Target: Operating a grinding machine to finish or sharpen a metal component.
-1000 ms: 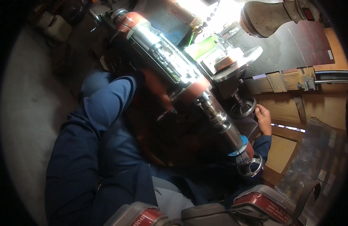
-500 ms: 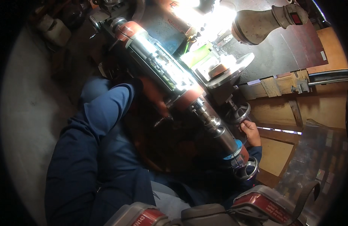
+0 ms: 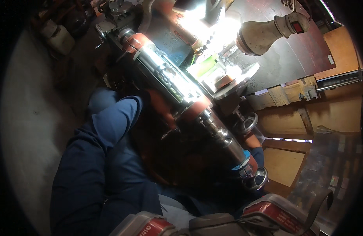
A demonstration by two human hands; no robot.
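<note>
Head view: one wide fisheye frame, very dark below the machine.
Machine: a long lathe-like machine [image 3: 169, 82] is seen running diagonally from upper left to lower right, orange-red ends, a shiny metal bed strongly lit.
Handwheels: one small handwheel [image 3: 249, 122] is set just beside the machine's middle; a second handwheel [image 3: 256, 179] sits at the lower right end.
Right hand: the right hand [image 3: 253, 138] is placed just under the upper handwheel, touching or nearly so; fingers are hidden in shadow, grip cannot be told.
Left hand: not seen; only the blue left sleeve [image 3: 110, 126] is seen, reaching toward the machine's underside.
Lamp: a work lamp [image 3: 264, 35] is hung above the bright area.
Lower edge: a grey and red respirator [image 3: 213, 222] is seen.
</note>
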